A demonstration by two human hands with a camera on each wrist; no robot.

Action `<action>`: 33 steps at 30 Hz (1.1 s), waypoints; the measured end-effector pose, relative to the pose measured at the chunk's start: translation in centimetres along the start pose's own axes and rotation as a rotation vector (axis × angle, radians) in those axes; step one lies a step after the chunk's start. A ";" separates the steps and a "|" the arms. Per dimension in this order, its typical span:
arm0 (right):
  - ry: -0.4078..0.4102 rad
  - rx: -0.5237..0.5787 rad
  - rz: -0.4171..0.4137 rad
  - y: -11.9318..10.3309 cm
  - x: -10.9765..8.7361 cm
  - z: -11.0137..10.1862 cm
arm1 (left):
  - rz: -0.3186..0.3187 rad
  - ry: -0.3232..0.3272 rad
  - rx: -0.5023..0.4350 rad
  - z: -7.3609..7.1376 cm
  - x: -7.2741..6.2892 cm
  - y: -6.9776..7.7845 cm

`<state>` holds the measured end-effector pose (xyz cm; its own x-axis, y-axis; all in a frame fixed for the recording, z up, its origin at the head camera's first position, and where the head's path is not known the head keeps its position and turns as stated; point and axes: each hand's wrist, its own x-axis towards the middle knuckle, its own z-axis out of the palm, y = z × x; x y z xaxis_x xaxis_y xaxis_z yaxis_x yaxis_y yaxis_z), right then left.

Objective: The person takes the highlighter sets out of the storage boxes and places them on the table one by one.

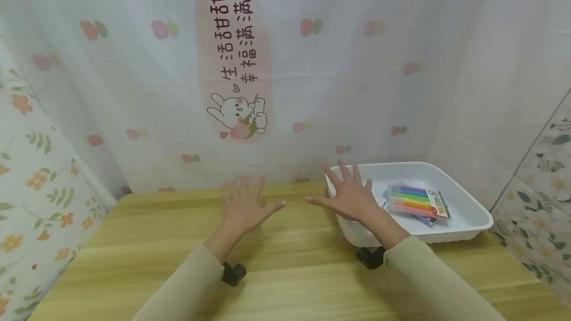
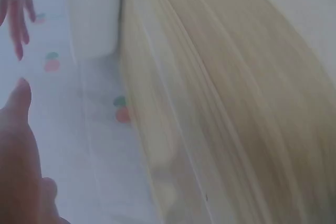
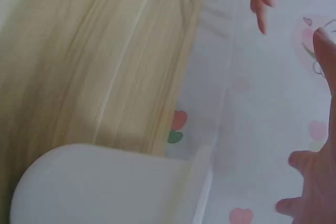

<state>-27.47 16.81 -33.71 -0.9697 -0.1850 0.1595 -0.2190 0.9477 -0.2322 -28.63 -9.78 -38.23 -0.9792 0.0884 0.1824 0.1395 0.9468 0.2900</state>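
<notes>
1. Backdrop: one white curtain [image 1: 285,63] with fruit prints and a pink rabbit panel [image 1: 202,58]; floral cloth [image 1: 40,222] hangs at either side.
2. Surface: one wood-grain table [image 1: 285,281], yellowish, against the backdrop.
3. White tray [image 1: 466,212]: one, at the table's right end. Lies just beside and partly behind the right hand, well apart from the left. Shallow, glossy, rounded corners, raised rim.
4. Hands, two: left hand [image 1: 243,207] and right hand [image 1: 350,197], both raised, fingers spread wide, holding nothing, thumbs pointing toward each other across a gap. Right hand overlaps the tray's left end in the head view; right wrist view shows it apart from the tray.
5. Pen pack [image 1: 412,201]: one, inside the tray, right of the right hand. Clear, flat; bands run purple-blue, green, yellow, orange, pink; printed label at the right end. Pen count unclear.
6. Blue-edged item [image 1: 426,220]: under the pack, mostly hidden; number cannot be told.
7. Black wrist pieces [image 1: 234,275]: two, one per wrist.
</notes>
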 end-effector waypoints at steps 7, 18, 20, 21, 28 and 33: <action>0.012 -0.037 0.017 2.1 -3.2 -0.8 | 0.072 0.064 -0.176 1.5 -0.8 3.0; 0.111 -0.017 -0.017 4.9 -5.9 -3.0 | 0.186 0.094 -0.439 0.6 -2.2 7.3; 0.124 -0.019 -0.021 5.4 -6.3 -3.5 | 0.189 0.098 -0.456 0.5 -2.3 8.0; 0.131 -0.017 -0.023 5.7 -6.5 -3.6 | 0.185 0.097 -0.466 0.6 -2.3 8.3; 0.186 0.053 -0.031 7.1 -7.0 -3.6 | 0.140 0.062 -0.538 0.8 -2.7 9.8; 0.204 0.059 -0.029 8.0 -6.7 -4.2 | 0.123 0.045 -0.581 0.8 -2.7 10.9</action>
<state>-22.28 26.69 -32.56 -0.9222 -0.1497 0.3564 -0.2583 0.9247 -0.2798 -24.64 0.53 -36.34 -0.9454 0.1617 0.2829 0.3215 0.6045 0.7289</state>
